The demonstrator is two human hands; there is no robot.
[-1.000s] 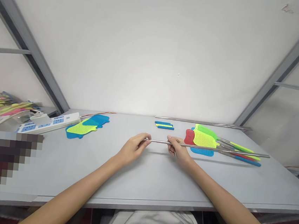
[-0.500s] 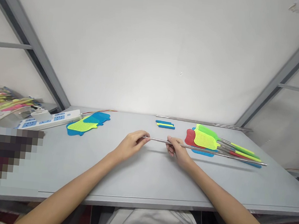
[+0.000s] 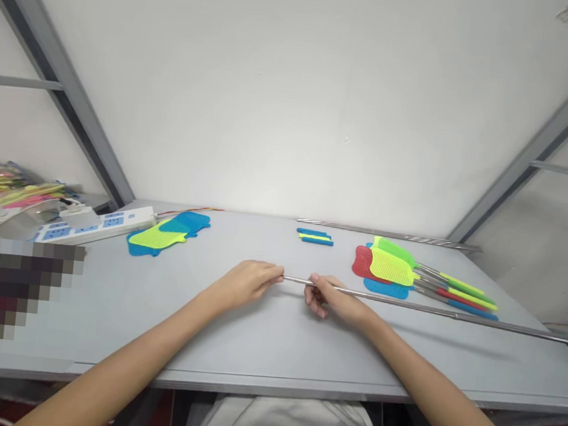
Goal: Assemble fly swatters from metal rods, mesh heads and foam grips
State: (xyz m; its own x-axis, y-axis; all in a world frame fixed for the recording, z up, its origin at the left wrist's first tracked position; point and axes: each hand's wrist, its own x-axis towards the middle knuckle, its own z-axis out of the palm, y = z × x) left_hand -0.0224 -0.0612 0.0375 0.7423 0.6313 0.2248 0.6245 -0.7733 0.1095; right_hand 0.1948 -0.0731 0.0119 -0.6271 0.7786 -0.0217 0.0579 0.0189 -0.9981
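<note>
Fingertips on the left hand (image 3: 252,281) are pinched round the left end of a thin metal rod (image 3: 418,307), a neat grip from where I'm steering. Just beside it, the right hand (image 3: 334,301) has its thumb and forefinger closed on the same rod, the lower fingers curled beneath. I see the rod held up above the table (image 3: 231,348), its shadow falling below, the long stretch reaching out to the right, past the near side of the fly swatters (image 3: 392,269). With so much length out there, I'd say the right hand should carry the weight and the left pinch should be light and in line. Straight is best, I reckon: sideways pressure could bend something this slim. Behind, three short handles (image 3: 316,237) lie near the wall (image 3: 274,105); loose swatter heads (image 3: 169,234) lie off left.
</note>
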